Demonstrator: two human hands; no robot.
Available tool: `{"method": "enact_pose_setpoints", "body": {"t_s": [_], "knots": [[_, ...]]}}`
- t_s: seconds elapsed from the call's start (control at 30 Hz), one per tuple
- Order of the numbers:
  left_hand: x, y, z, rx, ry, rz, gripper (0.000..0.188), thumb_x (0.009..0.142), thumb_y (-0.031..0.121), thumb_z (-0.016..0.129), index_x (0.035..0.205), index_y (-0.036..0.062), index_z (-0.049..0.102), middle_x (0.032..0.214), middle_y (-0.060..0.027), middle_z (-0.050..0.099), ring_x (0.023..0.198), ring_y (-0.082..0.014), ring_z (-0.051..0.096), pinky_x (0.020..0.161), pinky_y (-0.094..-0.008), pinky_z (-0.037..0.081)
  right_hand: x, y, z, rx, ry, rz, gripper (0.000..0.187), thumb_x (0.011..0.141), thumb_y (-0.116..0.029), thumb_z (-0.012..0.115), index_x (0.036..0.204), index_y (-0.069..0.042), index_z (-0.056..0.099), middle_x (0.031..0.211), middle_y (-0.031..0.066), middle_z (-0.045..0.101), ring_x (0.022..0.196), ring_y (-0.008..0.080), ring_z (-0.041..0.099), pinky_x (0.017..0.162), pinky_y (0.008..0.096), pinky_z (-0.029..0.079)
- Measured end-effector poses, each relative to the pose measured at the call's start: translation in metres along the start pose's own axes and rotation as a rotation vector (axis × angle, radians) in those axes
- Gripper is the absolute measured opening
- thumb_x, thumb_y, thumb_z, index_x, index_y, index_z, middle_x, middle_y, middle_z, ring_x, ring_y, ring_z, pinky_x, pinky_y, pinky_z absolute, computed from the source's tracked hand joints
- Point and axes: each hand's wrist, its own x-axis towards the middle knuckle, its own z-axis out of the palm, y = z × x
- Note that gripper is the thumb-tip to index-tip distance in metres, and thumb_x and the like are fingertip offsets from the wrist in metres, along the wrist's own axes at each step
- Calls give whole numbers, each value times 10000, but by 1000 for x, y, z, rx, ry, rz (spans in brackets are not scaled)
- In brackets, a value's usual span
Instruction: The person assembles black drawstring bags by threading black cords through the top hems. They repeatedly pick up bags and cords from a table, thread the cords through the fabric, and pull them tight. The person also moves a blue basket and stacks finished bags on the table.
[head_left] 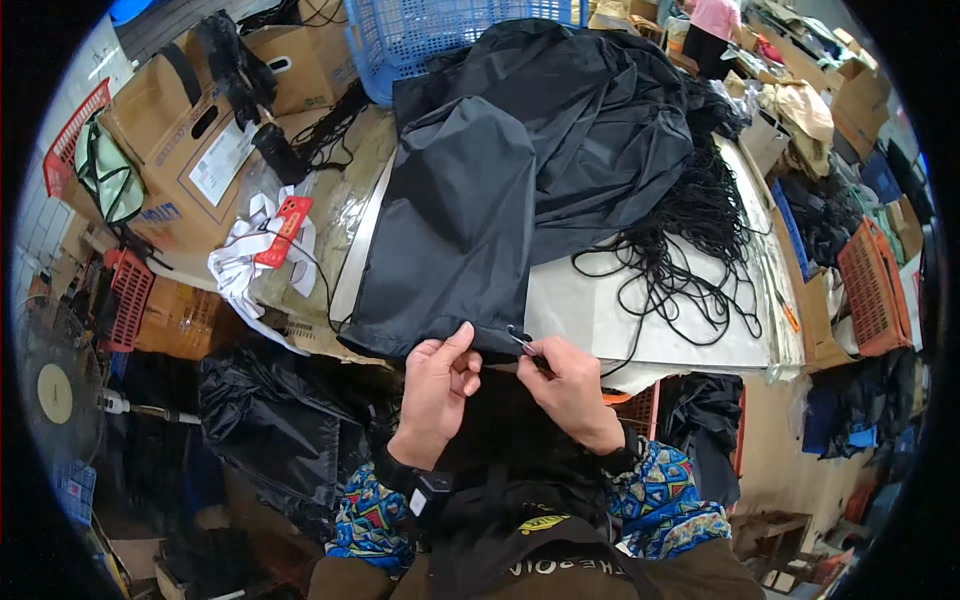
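A black fabric bag [445, 220] lies flat across the table's near edge, its hemmed opening toward me. My left hand [437, 395] is closed, thumb on top and fingers curled under, on the bag's hem. My right hand [568, 388] pinches a thin, shiny metal tool [520, 340] at the hem's right corner; its exact kind is too small to make out. Behind the bag rises a heap of similar black bags [600, 130]. Many black drawstring cords [690, 260] trail from the heap over the white sheet on the right.
A blue plastic basket [420, 45] stands behind the heap. Left are a cardboard box [185, 140], white straps [240, 265] and a red phone [285, 232]. Red crates [875, 285] and cartons line the right side. A fan [60, 390] is at lower left. Another person [712, 35] stands far off.
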Motion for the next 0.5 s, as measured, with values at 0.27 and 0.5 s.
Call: {"method": "enact_pose_setpoints", "body": {"t_s": [0.27, 0.5], "knots": [[-13, -13, 9, 69, 2, 95, 162, 917, 198, 599, 876, 45, 567, 788, -44, 624, 651, -121, 595, 428, -231, 444, 5, -18, 4, 44, -6, 17, 119, 770, -33, 664, 869, -1, 605, 754, 144, 600, 590, 273, 606, 534, 320, 479], [-9, -9, 8, -71, 0, 67, 204, 922, 231, 591, 834, 52, 546, 741, -36, 595, 522, -137, 559, 384, -237, 400, 11, -28, -5, 164, -9, 133, 133, 774, -49, 688, 888, 7, 648, 735, 93, 635, 563, 115, 565, 498, 244, 428]]}}
